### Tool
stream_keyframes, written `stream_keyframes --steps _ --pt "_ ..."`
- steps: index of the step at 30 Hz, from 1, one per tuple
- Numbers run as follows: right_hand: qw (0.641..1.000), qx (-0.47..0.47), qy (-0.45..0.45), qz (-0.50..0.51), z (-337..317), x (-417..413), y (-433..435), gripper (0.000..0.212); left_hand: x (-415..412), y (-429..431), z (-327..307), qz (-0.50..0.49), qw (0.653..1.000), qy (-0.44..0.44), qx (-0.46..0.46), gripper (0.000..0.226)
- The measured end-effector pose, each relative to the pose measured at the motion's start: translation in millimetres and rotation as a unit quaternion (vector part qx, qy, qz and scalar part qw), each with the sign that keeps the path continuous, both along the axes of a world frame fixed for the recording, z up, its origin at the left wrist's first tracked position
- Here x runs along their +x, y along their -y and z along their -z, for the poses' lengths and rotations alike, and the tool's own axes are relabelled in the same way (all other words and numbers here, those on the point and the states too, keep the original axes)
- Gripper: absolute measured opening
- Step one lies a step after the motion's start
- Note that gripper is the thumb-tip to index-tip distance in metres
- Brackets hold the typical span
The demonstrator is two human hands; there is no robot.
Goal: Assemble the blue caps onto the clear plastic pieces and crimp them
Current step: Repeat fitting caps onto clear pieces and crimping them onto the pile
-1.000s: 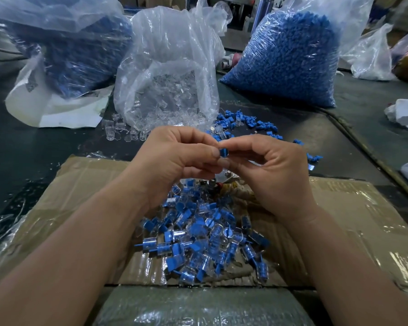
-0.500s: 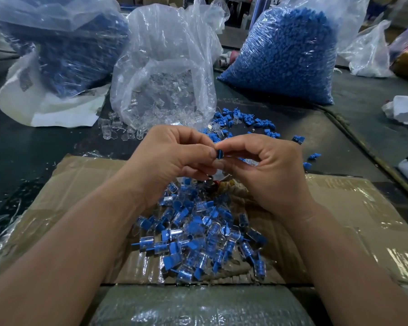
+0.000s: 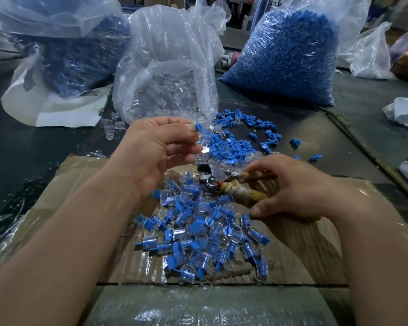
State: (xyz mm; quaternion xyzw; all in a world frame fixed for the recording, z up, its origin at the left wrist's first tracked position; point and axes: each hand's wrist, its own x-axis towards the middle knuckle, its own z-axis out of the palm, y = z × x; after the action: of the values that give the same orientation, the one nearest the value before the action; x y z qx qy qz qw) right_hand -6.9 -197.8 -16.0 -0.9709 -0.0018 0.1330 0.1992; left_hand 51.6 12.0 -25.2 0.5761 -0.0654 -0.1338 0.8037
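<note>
**Two hands at work: one holds a capped piece, the other takes the crimper**

The left hand (image 3: pixel 160 156) is raised over the far edge of the cardboard (image 3: pixel 57 208). Its grip is pinched on a capped piece (image 3: pixel 197 127), held between thumb and forefinger. The blue cap shows at the fingertips, and clear plastic hangs below it. The other fingers of that hand are loosely curled and hold nothing.

The right hand (image 3: pixel 299 187) lies lower and to the right. Its grip is closed round the wrapped handles of the crimping tool (image 3: pixel 240 194), with the fingers over the far handle and the thumb under the near one. The tool's metal head points left, toward the left hand, and lies on the cardboard just beyond the heap.

A pile of assembled pieces (image 3: pixel 203 234), clear bodies with blue caps, is heaped on the cardboard between the two forearms. Loose blue caps (image 3: pixel 233 144) are scattered on the dark table (image 3: pixel 21 149) just beyond the tool.

Farther off, at the centre, stands an open bag of clear pieces (image 3: pixel 165 78), with a few spilled at its left foot. A full bag of blue caps (image 3: pixel 280 55) stands at far right. Another bag with blue contents (image 3: pixel 68 55) sits at far left.
</note>
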Motion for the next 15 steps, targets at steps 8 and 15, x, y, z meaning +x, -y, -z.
stream_keyframes --steps 8,15 --pt "0.993 -0.095 0.048 -0.048 2.6 1.1 -12.6 0.03 1.8 -0.5 2.7 0.018 1.0 0.001 0.012 0.024" --pt "0.982 -0.15 0.115 -0.024 7.6 4.2 -23.4 0.015 1.3 0.9 5.7 0.039 0.999 0.027 0.016 0.016"
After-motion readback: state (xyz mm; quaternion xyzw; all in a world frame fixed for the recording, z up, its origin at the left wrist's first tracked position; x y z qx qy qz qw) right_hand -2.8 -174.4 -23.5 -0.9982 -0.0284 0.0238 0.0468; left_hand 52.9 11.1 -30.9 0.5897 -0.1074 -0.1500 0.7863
